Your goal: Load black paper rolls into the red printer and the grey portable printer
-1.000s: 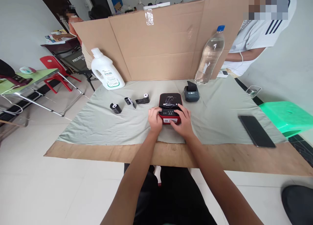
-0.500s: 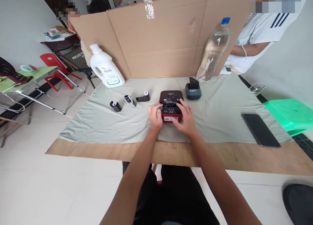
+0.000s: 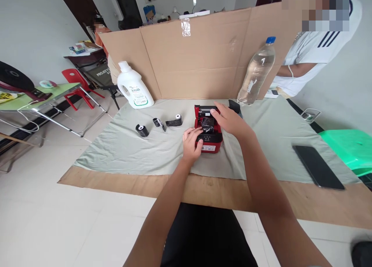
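A red and black label printer [image 3: 213,147] sits on the grey cloth with its lid [image 3: 200,111] raised. In its bay shows a dark roll wrapped in shiny film [image 3: 207,124]. My left hand [image 3: 192,143] grips the printer's left front side, thumb at the front and fingers over the edge. My right hand [image 3: 229,119] is at the lid's right edge, which lies between its thumb and fingers. Partly behind that hand is a small dark portable printer [image 3: 235,106]. Several small black rolls lie to the left, among them one with a loose tail [image 3: 174,121].
A white detergent bottle [image 3: 135,86] and a clear water bottle [image 3: 257,73] stand before a cardboard screen [image 3: 197,65]. A black phone [image 3: 318,166] lies near the right front, beside a green stool [image 3: 348,149]. Two other people are beyond the screen.
The label printer's lid has swung up and back, baring the bay. My right hand has moved from the printer's front right up to the lid; the left stays at the left side.
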A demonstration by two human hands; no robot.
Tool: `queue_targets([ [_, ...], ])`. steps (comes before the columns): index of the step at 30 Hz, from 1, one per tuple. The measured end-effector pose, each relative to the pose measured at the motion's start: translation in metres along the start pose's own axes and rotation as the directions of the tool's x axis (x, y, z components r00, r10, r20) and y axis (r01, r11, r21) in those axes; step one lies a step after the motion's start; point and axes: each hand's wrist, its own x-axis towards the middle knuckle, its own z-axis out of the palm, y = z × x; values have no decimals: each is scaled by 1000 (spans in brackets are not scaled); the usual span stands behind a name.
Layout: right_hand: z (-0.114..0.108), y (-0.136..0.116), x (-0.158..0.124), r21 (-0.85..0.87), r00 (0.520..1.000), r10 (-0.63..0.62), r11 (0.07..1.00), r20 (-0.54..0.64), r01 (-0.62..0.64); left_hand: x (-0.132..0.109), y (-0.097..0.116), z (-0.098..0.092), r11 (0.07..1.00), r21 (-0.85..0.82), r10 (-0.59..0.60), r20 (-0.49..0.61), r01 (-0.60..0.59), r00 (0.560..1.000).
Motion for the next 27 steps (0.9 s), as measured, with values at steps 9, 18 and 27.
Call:
queue_targets([
  [9,-14,0,11,-8,993,45,999,-110,-46,1,5,1,995,99,1,-6,-1,1000],
  [18,-29,-9,0,-75,955,225,974,195,-214,8,6,-7,996,94,-3,83,-5,997],
  [27,9,4,22,-174,957,194,972,218,-157,10,4,-3,998,-38,-46,81,49,996],
])
